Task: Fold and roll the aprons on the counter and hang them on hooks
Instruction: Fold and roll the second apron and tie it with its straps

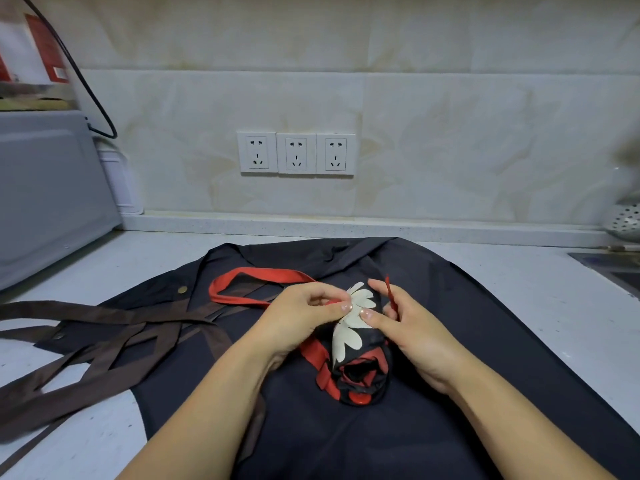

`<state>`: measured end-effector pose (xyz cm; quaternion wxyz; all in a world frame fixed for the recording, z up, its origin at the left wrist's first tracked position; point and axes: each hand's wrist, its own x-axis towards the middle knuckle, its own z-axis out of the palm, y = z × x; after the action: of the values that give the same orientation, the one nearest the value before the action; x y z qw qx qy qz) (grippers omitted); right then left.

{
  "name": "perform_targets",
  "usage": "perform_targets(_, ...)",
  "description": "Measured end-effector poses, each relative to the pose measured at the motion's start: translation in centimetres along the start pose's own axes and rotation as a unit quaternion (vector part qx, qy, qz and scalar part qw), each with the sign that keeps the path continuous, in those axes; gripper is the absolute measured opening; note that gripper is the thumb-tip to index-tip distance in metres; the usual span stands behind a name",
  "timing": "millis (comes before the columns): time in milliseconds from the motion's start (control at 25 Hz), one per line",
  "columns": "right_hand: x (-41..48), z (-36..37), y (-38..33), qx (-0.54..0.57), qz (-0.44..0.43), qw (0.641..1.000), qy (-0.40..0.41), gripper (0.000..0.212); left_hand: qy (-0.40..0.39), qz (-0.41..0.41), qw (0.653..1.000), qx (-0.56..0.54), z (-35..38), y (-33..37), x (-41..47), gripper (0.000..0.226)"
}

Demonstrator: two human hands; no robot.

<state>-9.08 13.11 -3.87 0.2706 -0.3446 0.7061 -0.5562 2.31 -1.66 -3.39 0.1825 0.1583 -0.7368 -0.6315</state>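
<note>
Left hand pinched the red loop, right hand a red tie, at the rolled apron's twelve-o'clock end; slack risked unrolling.

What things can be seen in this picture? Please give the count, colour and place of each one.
rolled apron: one, black with red trim and cream petals, on the flat apron, centre
flat apron: one, dark navy, spread on the counter
red loop strap: one, red, left of the roll
red tie: one, red, thin, above the roll
brown straps: several, brown, crossing at left
counter: one, white
sockets: three, white, on the wall
grey appliance: one, far left
black cable: one, upper left
perforated metal utensil: one, silver, right edge
left hand: pinches the red loop strap at the roll
right hand: holds the red tie
</note>
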Motion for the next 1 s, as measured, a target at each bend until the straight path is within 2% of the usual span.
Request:
perform_targets(160,0.0,0.5,0.1,-0.007,-0.052,0.998,0.038,0.038,-0.048,0.02,0.997,-0.065,-0.3,-0.4,0.1,0.032)
perform_targets(360,-0.4,0.7,-0.7,-0.058,-0.091,0.993,0.042,0.034,0.057,0.044,0.997,0.007,1.3,-0.3,0.2,0.016)
perform_targets(520,-0.4,0.4,-1.1,-0.021,-0.066,0.997,0.033,0.033,0.108,0.03,0.993,0.048,1.6,-0.1,0.4,0.011)
perform_targets(680,-0.4,0.4,-1.1,-0.069,-0.109,0.988,0.08,0.021,0.137,0.04,0.987,0.073,1.6,-0.2,0.4,0.01)
perform_targets(800,-0.6,0.8,-1.0,-0.051,-0.128,0.985,0.108,0.013,0.18,0.089,0.972,0.119,1.7,-0.5,0.5,0.011)
perform_targets(1000,-0.4,1.3,-0.7,-0.081,-0.162,0.976,0.124,0.02,0.178,0.148,0.964,0.133,2.1,-0.4,0.3,0.013)
